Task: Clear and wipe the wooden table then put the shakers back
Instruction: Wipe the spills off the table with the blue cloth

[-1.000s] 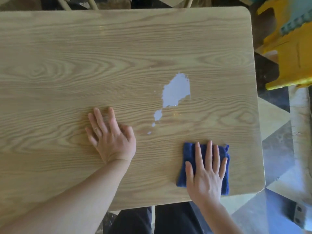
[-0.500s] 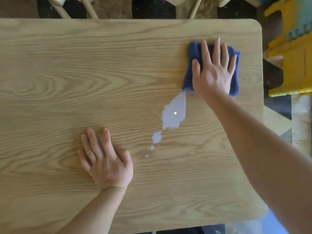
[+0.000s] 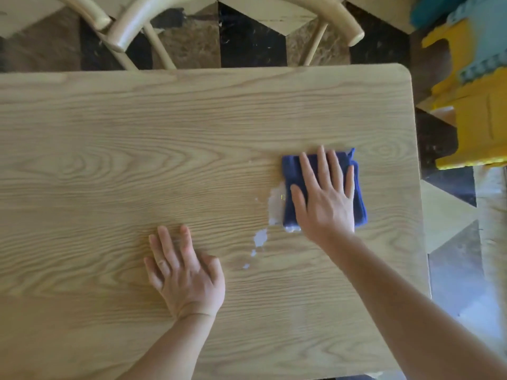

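Note:
The light wooden table (image 3: pixel 109 160) fills most of the head view. A pale wet spill (image 3: pixel 275 204) lies right of its middle, with small drops (image 3: pixel 260 238) trailing toward me. My right hand (image 3: pixel 323 198) presses flat, fingers spread, on a folded blue cloth (image 3: pixel 292 171), whose left edge covers part of the spill. My left hand (image 3: pixel 183 272) rests flat and empty on the wood, left of the drops. No shakers are in view.
A pale wooden chair (image 3: pixel 126 31) stands behind the table's far edge. A yellow and teal plastic stool (image 3: pixel 477 119) sits on the tiled floor past the right edge. The table's right edge runs close to the cloth.
My right hand slid the cloth from the near right corner to the far right, then back toward me onto the spill, which now looks smaller. My left hand stayed planted.

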### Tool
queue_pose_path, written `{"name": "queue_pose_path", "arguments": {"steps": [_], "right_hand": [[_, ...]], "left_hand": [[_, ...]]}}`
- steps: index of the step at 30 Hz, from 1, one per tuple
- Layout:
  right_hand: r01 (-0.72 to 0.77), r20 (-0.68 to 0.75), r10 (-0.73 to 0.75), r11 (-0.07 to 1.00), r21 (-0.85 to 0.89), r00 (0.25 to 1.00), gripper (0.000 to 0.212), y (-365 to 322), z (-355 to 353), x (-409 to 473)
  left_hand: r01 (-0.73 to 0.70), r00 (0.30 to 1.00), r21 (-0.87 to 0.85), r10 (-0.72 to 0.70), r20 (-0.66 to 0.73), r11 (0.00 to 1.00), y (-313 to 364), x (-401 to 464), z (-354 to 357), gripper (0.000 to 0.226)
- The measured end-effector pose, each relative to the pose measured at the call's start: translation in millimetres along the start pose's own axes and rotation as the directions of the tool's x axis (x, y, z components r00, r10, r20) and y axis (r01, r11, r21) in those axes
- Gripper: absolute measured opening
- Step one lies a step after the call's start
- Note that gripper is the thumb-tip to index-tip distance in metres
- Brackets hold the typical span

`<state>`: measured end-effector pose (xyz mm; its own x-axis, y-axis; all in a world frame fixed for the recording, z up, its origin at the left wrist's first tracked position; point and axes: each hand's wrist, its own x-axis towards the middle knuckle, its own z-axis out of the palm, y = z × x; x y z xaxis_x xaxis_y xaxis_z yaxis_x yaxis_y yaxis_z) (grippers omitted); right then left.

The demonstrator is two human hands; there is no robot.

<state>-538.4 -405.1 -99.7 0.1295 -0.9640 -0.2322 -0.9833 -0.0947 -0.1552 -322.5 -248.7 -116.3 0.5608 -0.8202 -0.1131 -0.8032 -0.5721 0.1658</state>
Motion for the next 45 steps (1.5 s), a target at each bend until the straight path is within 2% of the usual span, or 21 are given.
{"name": "queue_pose_path", "arguments": {"steps": [6, 9, 17, 22, 28, 31, 37, 40, 45], "right_hand": [[-0.019, 0.089, 0.02, 1.0, -0.014, 0.996, 0.068, -11, 44, -179], [-0.034, 0.127, 0.035, 0.999, -0.009, 0.991, 0.066, -14, 52, -214], [-0.133, 0.09, 0.137, 0.99, -0.05, 0.986, 0.069, -16, 51, -173], [-0.202, -0.043, 0.202, 0.979, -0.012, 0.979, 0.064, -18, 27, -53], [-0.114, -0.114, 0.117, 0.993, 0.033, 0.987, 0.064, -45, -4, 107], [-0.097, -0.131, 0.102, 0.994, 0.043, 0.986, 0.066, -55, -12, 146], [-0.018, -0.105, 0.023, 0.999, 0.047, 0.994, 0.067, -39, -14, 126], [-0.114, -0.115, 0.12, 0.992, 0.054, 0.986, 0.066, -8, -8, 78], [-0.291, -0.087, 0.296, 0.954, 0.072, 0.951, 0.065, 36, 14, -59]], "left_hand": [[-0.004, 1.0, 0.001, 0.004, 0.001, 1.0, 0, -1, -1, 0.072], [-0.002, 1.0, -0.008, 0.002, -0.015, 1.0, 1, 0, 1, 0.07], [-0.009, 1.0, 0.004, 0.009, -0.015, 1.0, -2, -1, 5, 0.072], [-0.034, 0.999, 0.001, 0.034, -0.042, 0.999, -6, 0, 10, 0.072], [-0.035, 0.998, 0.01, 0.035, -0.045, 0.999, -8, -1, 14, 0.072], [-0.026, 0.999, 0.011, 0.027, -0.045, 1.0, -9, -1, 14, 0.073], [-0.033, 0.998, 0.007, 0.033, -0.051, 0.999, -5, -1, 10, 0.071], [-0.033, 0.999, -0.005, 0.033, -0.041, 0.999, -5, -1, 9, 0.07], [-0.038, 0.999, -0.021, 0.037, -0.024, 0.999, -4, -1, 8, 0.069]]}}
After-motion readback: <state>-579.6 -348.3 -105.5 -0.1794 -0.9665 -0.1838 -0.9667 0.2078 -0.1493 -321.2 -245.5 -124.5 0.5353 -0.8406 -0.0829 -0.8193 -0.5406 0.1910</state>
